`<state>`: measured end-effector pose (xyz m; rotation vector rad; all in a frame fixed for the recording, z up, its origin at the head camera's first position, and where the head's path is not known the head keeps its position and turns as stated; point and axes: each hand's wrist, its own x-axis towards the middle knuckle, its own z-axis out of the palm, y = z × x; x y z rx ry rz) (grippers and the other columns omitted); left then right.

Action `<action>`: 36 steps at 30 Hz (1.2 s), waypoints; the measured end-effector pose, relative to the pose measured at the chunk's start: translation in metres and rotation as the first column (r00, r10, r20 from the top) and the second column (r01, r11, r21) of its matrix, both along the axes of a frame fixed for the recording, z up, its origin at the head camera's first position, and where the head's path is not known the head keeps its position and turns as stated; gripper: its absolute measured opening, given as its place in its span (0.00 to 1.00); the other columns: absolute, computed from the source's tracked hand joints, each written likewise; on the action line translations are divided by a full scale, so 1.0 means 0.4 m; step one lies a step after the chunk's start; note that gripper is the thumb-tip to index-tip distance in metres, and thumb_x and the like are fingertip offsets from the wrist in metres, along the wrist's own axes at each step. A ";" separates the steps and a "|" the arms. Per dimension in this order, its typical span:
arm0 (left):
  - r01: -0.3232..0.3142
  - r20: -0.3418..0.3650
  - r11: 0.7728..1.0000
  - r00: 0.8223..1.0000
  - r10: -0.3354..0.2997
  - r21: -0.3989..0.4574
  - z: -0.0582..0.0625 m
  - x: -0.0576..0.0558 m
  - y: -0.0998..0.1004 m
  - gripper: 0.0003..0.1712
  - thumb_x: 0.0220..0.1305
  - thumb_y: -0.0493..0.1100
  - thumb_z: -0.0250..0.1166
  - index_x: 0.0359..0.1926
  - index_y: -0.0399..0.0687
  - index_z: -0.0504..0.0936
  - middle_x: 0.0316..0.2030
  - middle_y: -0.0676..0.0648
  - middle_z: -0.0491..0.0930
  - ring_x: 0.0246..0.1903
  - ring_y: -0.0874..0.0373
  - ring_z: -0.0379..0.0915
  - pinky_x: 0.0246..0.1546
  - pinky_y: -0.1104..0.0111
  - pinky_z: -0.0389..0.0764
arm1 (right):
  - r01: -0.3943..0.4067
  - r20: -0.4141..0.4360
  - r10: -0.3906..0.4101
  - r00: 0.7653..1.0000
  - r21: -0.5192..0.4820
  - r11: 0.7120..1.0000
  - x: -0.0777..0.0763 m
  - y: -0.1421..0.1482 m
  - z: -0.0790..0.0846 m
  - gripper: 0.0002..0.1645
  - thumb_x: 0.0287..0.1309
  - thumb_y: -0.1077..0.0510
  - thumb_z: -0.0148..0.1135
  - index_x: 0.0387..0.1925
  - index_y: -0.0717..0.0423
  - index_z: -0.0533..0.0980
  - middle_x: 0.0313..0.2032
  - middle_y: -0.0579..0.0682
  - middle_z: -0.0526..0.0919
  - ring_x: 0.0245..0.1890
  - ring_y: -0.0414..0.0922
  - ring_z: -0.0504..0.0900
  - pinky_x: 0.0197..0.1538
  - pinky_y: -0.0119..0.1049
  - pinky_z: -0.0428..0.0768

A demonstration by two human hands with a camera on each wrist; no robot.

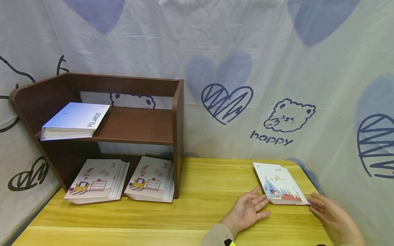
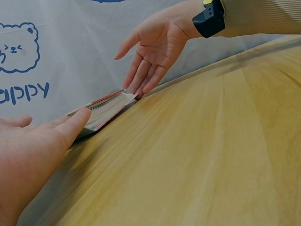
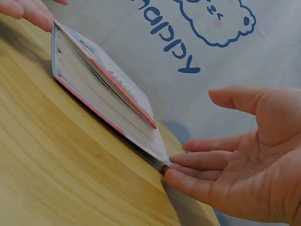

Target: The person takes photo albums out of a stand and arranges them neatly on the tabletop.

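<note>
A white photo album [image 1: 278, 184] with a drawn blue tent on its cover lies flat at the right end of the wooden table. Its page edges face the near side in the right wrist view, where the cover [image 3: 108, 70] sits slightly raised over the pages. My left hand [image 1: 247, 210] is palm up with fingers spread, fingertips at the album's near left corner. On the other side, the straight fingers of my right hand [image 1: 333, 213] reach the near right corner, and its thumb [image 3: 230, 99] stands away from the album.
A dark brown two-tier shelf [image 1: 138, 124] stands at the table's left. On its upper tier lies a blue-white POLAROID album [image 1: 75, 118]; below are two stacks of white albums, one left [image 1: 95, 179] and one right [image 1: 150, 179]. A patterned curtain [image 1: 215, 143] hangs behind the table [image 1: 197, 218].
</note>
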<state>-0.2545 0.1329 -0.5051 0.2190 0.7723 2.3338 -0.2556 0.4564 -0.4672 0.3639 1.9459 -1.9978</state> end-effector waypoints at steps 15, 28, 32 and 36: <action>-0.009 -0.014 1.000 1.000 0.009 -0.011 0.002 0.001 0.002 0.44 0.64 0.46 0.54 0.77 0.46 0.46 0.74 0.27 0.41 0.75 0.36 0.39 0.71 0.39 0.51 | -0.113 -0.002 0.114 0.994 0.093 0.989 0.003 0.007 0.015 0.41 0.75 0.49 0.41 0.70 0.80 0.45 0.46 0.42 0.82 0.41 0.28 0.80 0.52 0.31 0.81; -0.117 -0.111 0.960 0.990 0.091 -0.255 0.009 0.019 0.023 0.38 0.65 0.40 0.56 0.74 0.41 0.55 0.68 0.26 0.58 0.68 0.29 0.55 0.66 0.40 0.63 | -0.043 -0.050 0.049 0.998 0.118 0.992 0.015 0.004 0.018 0.14 0.74 0.47 0.43 0.49 0.47 0.71 0.38 0.28 0.79 0.39 0.27 0.80 0.48 0.30 0.82; -0.144 -0.123 0.929 0.987 0.108 -0.340 0.020 0.026 0.026 0.35 0.65 0.40 0.58 0.71 0.40 0.61 0.64 0.27 0.65 0.63 0.29 0.64 0.63 0.41 0.68 | 0.025 -0.075 -0.012 0.997 0.175 0.984 0.017 -0.007 0.039 0.13 0.74 0.46 0.44 0.47 0.47 0.72 0.33 0.24 0.78 0.36 0.25 0.79 0.45 0.30 0.82; -0.167 -0.137 0.886 0.983 0.119 -0.433 0.039 0.034 0.027 0.31 0.64 0.40 0.59 0.67 0.41 0.66 0.59 0.31 0.71 0.56 0.35 0.72 0.59 0.42 0.73 | 0.089 -0.127 -0.058 0.990 0.255 0.963 0.016 -0.018 0.055 0.22 0.72 0.44 0.47 0.55 0.53 0.71 0.30 0.21 0.76 0.34 0.22 0.77 0.43 0.27 0.81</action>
